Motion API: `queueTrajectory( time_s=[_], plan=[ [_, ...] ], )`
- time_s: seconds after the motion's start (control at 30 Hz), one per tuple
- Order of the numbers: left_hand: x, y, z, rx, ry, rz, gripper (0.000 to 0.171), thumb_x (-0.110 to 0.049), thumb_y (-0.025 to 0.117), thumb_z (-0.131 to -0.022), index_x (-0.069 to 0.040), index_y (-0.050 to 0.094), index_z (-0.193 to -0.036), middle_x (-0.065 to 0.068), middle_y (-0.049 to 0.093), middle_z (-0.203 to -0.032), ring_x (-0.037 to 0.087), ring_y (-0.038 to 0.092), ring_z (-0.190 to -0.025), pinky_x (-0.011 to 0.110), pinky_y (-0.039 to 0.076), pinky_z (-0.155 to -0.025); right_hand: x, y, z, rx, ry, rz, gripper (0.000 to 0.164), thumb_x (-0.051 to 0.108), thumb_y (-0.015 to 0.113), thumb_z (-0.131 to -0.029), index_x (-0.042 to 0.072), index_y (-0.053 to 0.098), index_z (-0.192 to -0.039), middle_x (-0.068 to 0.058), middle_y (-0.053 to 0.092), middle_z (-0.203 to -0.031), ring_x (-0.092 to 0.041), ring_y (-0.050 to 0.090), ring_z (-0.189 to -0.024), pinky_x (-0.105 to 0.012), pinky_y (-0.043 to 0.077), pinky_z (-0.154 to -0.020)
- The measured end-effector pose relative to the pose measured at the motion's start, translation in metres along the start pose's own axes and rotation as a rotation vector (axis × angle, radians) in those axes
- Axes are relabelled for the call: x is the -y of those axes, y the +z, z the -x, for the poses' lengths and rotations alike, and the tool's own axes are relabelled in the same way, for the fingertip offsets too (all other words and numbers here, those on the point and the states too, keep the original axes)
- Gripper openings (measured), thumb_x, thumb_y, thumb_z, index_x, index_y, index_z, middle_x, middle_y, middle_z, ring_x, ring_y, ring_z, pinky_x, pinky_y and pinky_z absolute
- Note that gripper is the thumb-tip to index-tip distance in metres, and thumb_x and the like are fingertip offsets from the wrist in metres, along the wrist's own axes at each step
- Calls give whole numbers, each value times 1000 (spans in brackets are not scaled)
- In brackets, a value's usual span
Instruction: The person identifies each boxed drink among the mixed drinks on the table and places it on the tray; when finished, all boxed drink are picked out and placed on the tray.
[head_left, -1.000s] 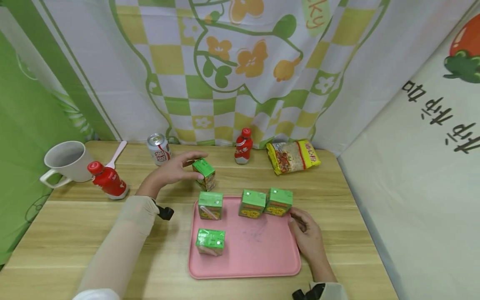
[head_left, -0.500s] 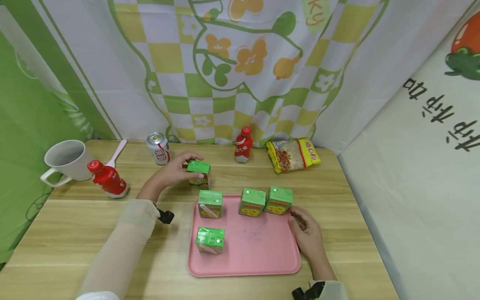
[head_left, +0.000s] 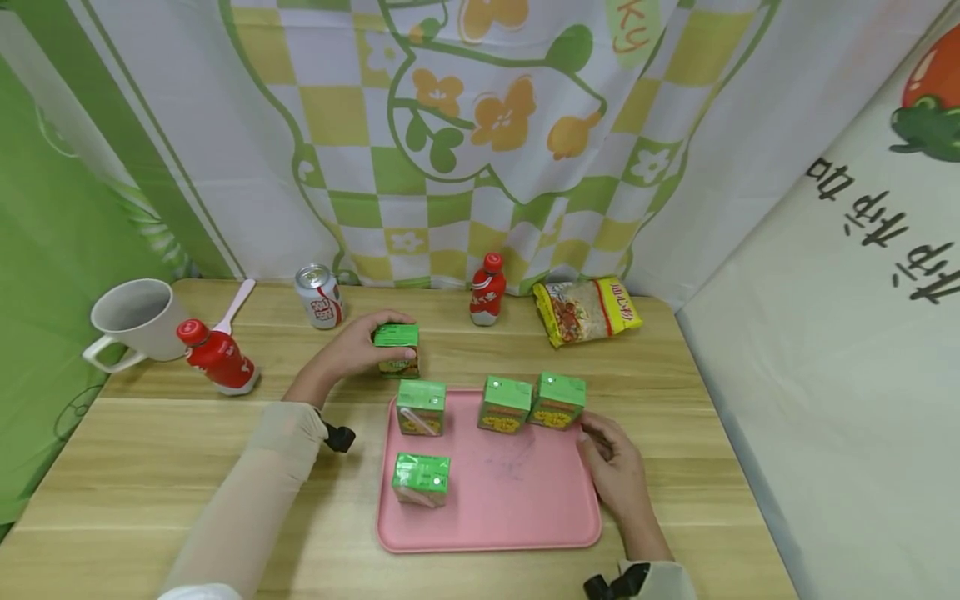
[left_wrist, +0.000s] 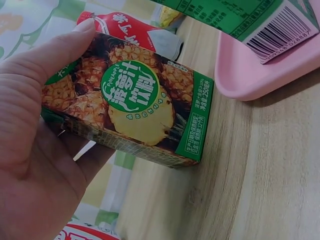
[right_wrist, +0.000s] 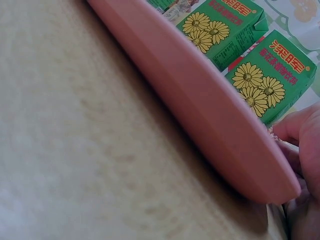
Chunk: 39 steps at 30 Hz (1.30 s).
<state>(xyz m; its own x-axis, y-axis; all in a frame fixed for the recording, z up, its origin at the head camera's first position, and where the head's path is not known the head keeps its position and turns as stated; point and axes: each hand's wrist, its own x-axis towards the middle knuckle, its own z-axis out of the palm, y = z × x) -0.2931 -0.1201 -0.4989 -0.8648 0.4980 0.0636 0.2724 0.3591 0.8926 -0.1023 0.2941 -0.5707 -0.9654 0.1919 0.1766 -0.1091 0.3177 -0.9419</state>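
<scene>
My left hand (head_left: 356, 346) grips a green pineapple juice carton (left_wrist: 132, 100) by its sides, thumb on the near face. The carton stands upright on the table, just behind the pink tray (head_left: 517, 508). Low at the tray's right edge, my right hand (head_left: 611, 467) holds the rim with curled fingers; in the right wrist view part of the hand is cut off. Two flower-printed drink cartons (right_wrist: 272, 75) stand side by side at the tray's back right. On its left side are a carton with a straw (head_left: 422, 408) and, nearer, another carton (head_left: 420, 479).
A drink can (head_left: 319, 297) stands behind my left hand. Farther left are a red bottle (head_left: 221, 358), a mug (head_left: 138, 321) and a pink spoon (head_left: 236, 304). A second red bottle (head_left: 487, 292) and a yellow food packet (head_left: 587, 311) lie along the back, before a curtain.
My left hand has drawn the pineapple juice carton slightly left and turned it from slanted to nearly square with the tray. The right hand and the tray have stayed put.
</scene>
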Motion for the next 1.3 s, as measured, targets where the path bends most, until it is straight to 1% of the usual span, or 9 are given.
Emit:
queueTrajectory(
  time_s=[0.27, 0.47, 0.57, 0.67, 0.77, 0.9, 1.03, 1.17, 1.3],
  plan=[
    [3, 0, 4, -33, -32, 38, 62, -28, 86, -85, -8, 60, -137, 12, 65, -121, 26, 63, -99, 37, 52, -84, -1, 1, 0, -10, -5, -28, 29, -2, 65, -97, -1, 68, -126, -14, 62, -130, -35, 62, -115, -20, 50, -92],
    [5, 2, 4, -99, -53, -9, 56, -39, 86, -83, -13, 66, -128, 10, 67, -116, 25, 64, -93, 40, 54, -79, 2, 2, 0, 0, -4, -9, 27, -2, 65, -97, -1, 68, -124, -13, 63, -127, -33, 63, -114, -20, 50, -92],
    [2, 2, 6, -122, -62, -17, 57, -42, 85, -83, -13, 66, -128, 9, 66, -116, 26, 64, -94, 43, 53, -80, 2, 3, 1, 1, 0, -13, 27, -3, 65, -97, -2, 68, -124, -14, 63, -127, -34, 62, -114, -21, 50, -92],
    [-7, -2, 8, -144, -71, -25, 61, -44, 83, -85, -11, 63, -133, 11, 65, -116, 26, 63, -93, 42, 53, -78, 3, 5, 2, -3, 0, -17, 27, -5, 64, -97, -3, 68, -124, -15, 63, -127, -36, 62, -114, -20, 50, -92],
    [-23, -9, 10, -176, -45, -45, 64, -43, 82, -86, -9, 61, -136, 13, 64, -117, 27, 61, -91, 41, 53, -74, 17, 6, 3, -3, -5, -9, 28, -9, 62, -96, -8, 66, -123, -21, 62, -127, -43, 61, -114, -21, 50, -92],
    [-53, -17, 12, -222, -2, -63, 65, -45, 83, -85, -13, 61, -137, 13, 61, -120, 28, 60, -91, 43, 54, -72, 31, 5, 5, -4, 2, 6, 27, -12, 62, -95, -11, 65, -122, -24, 62, -126, -46, 60, -113, -21, 51, -91],
    [-87, -19, 16, -238, 62, -60, 59, -42, 83, -85, -15, 63, -134, 10, 62, -120, 26, 61, -91, 41, 55, -71, 21, 3, 4, -7, 5, 19, 27, -8, 63, -97, -7, 67, -123, -20, 62, -128, -40, 61, -114, -19, 50, -91],
    [-123, -9, 22, -209, 228, -11, 45, -23, 86, -85, -12, 67, -125, 7, 66, -116, 23, 63, -89, 36, 56, -70, 2, 1, 1, -3, 20, 2, 27, -1, 64, -99, 1, 68, -125, -11, 62, -130, -32, 62, -116, -19, 49, -93],
    [-153, 11, 31, -132, 388, 40, 43, -11, 88, -81, -11, 69, -119, 3, 69, -109, 21, 64, -83, 34, 56, -69, -4, 0, 0, 1, 9, -7, 26, 2, 65, -99, 2, 69, -125, -10, 62, -130, -31, 62, -115, -21, 50, -93]
  ],
)
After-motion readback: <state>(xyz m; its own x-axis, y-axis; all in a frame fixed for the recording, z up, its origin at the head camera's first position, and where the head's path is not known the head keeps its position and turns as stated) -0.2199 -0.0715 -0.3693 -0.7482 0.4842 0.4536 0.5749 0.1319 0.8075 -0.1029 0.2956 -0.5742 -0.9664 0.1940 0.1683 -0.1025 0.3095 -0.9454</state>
